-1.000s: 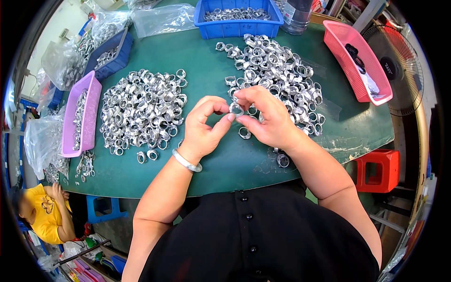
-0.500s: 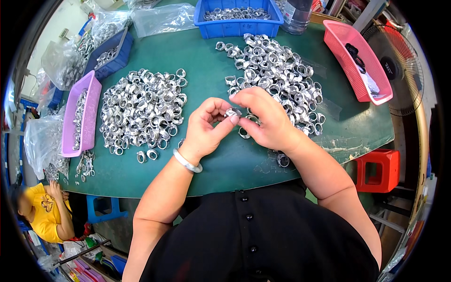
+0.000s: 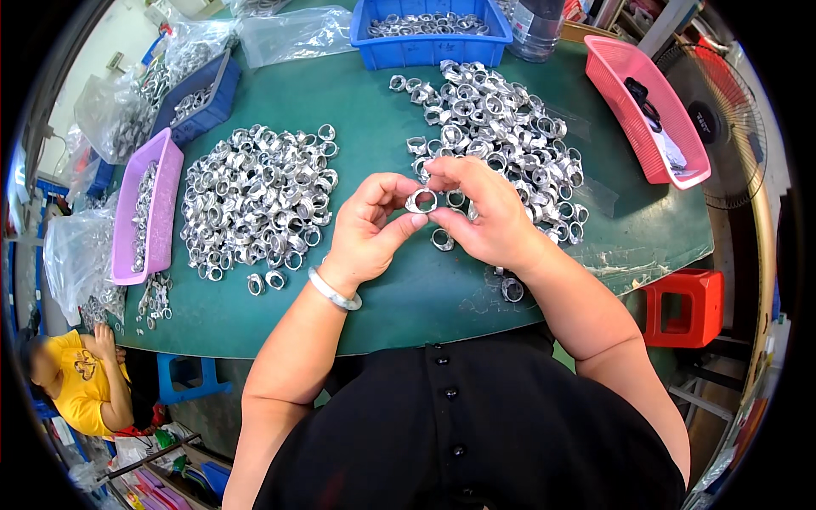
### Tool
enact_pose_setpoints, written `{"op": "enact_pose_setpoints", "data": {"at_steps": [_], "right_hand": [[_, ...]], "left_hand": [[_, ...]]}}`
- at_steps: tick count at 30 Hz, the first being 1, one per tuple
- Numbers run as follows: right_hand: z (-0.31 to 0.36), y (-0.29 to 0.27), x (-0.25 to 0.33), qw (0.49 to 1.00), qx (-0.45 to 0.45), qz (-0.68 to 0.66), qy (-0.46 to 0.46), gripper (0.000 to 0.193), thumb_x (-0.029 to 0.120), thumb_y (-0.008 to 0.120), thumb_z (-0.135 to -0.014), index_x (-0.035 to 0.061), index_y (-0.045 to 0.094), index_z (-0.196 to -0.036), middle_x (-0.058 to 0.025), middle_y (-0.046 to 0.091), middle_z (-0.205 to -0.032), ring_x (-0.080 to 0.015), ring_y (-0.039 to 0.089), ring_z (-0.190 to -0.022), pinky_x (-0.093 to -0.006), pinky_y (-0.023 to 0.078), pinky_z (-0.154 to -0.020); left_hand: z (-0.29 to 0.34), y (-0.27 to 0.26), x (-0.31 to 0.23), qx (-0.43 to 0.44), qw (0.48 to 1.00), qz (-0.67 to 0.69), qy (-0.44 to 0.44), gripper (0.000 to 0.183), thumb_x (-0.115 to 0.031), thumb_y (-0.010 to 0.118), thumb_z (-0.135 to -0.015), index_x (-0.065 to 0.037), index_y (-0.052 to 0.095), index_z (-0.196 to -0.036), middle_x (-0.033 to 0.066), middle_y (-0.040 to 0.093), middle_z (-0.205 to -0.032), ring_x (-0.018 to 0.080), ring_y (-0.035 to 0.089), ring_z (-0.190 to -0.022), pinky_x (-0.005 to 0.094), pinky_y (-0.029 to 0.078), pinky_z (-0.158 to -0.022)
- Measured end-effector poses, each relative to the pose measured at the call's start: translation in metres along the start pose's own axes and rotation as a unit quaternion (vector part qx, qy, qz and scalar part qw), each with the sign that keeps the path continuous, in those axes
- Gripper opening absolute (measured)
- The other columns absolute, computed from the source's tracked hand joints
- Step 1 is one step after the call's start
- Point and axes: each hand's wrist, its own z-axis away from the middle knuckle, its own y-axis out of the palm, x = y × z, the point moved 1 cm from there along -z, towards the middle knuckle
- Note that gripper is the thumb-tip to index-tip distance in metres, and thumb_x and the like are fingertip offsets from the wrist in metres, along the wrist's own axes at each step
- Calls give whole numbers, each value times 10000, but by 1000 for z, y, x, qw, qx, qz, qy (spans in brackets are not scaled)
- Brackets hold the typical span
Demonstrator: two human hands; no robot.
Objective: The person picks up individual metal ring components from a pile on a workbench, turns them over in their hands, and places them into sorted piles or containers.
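A silver metal ring [image 3: 410, 205] with a round opening is held upright between my two hands above the table. My left hand [image 3: 367, 225], with a pale bangle at its wrist, pinches the ring's left side between thumb and fingertips. My right hand [image 3: 486, 212] grips its right side, fingertips above and thumb below. Just beyond and beside my right hand lies a heap of similar silver rings [image 3: 476, 110]. Another broad pile of rings [image 3: 255, 195] spreads to the left of my left hand. One loose ring [image 3: 512, 290] rests near my right forearm.
The green table [image 3: 374, 110] carries a blue bin [image 3: 425, 56] of rings, a clear bottle [image 3: 535, 30], a pink basket [image 3: 637, 110] and a purple basket [image 3: 170, 183]. A red stool [image 3: 710, 308] stands at right. A person in yellow [image 3: 85, 382] sits at lower left.
The ring has been turned so its round opening now faces me. My fingers have shifted around it, and my left hand has moved slightly left.
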Motion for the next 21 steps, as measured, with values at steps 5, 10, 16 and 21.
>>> {"op": "enact_pose_setpoints", "data": {"at_steps": [5,10,16,21], "right_hand": [[0,0,0,1000,2,-1,-4,528,-16,710,-685,32,510,-1172,-109,611,-917,-284,605,-844,-384,478,-728],[0,-1,0,1000,1,-1,-6,523,-16,708,-689,32,511,-1172,-109,609,-917,-282,606,-841,-382,480,-723],[0,0,1,1000,4,-4,1,509,-8,705,-697,29,517,-1168,-108,610,-921,-284,605,-847,-382,483,-728],[0,-1,0,1000,6,0,0,490,1,703,-705,21,525,-1160,-109,617,-929,-287,604,-856,-381,487,-735]], "left_hand": [[0,-1,-1,-8,997,-69,35,332,48,672,-796,-26,537,-1090,49,561,-1082,155,571,-1001,316,463,-913],[-3,-2,-2,-16,987,-135,81,316,38,685,-784,-25,559,-1067,43,555,-1056,147,566,-970,321,457,-915],[-2,-3,1,-20,988,-138,71,338,0,710,-777,-28,580,-1087,54,574,-1036,134,567,-922,274,477,-797],[-1,-4,2,7,988,-147,38,357,35,653,-814,-15,558,-1154,64,599,-1111,146,574,-1017,312,463,-912]]}}
